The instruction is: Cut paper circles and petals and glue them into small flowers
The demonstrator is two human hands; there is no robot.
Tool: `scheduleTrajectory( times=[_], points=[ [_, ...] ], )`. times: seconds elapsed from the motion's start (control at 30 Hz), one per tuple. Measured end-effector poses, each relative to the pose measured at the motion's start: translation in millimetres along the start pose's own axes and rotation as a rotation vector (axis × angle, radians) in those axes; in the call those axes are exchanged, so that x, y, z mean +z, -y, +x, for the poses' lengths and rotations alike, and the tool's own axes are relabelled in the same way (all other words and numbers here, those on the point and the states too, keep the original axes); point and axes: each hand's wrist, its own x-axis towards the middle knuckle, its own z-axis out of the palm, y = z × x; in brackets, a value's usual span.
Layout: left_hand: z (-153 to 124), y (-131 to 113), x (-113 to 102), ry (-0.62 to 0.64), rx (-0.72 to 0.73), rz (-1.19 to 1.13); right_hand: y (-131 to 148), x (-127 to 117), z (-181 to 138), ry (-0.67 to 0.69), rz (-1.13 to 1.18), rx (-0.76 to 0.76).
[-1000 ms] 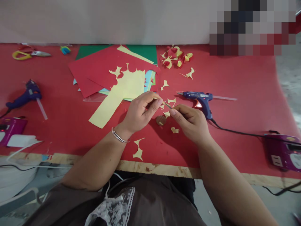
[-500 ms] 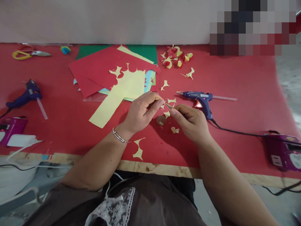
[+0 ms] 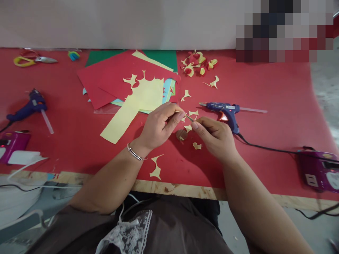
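Standing by the red table (image 3: 280, 84); the glue gun (image 3: 230, 116) serves as landmark. To its left, the left hand (image 3: 160, 125) has thumb and forefinger drawn close, pinching what looks like a small piece of yellow paper (image 3: 178, 111), mostly hidden by the fingers. The right hand (image 3: 215, 139), between that pinch and the gun's handle, has thumb and fingers closed on a slim tool (image 3: 190, 118). The tool's tip sits right at the left fingertips; cannot tell if it touches paper or skin. Beyond the gun: a heap of red and yellow curled pieces (image 3: 194, 63). Left of it and nearer the person: a brown disc (image 3: 181, 135) and a loose scrap (image 3: 197, 145).

Risks, my reading: a slip of the tool could prick the left thumb; pressing too hard could tear or crease the thin paper. The gun's red light shows; if hot, its nozzle could burn a hand strayed upward. A forearm swinging right could snag the cord (image 3: 265, 149) and drag the gun.

Against one second ago: little change. Left fingertips sit very slightly nearer the tool; gun, heap and disc lie as they were.
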Motion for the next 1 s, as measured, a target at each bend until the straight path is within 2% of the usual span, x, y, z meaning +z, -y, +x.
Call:
scheduleTrajectory(
  times=[0.43, 1.0],
  points=[
    [-0.2, 1.1, 1.4, -0.021, 0.068, 0.019, -3.0, 1.0, 0.0, 0.004, 0.013, -0.018],
    [0.1, 2.6, 1.1, 0.008, 0.033, 0.012, -4.8, 1.3, 0.0, 0.010, -0.003, 0.004]
  ],
)
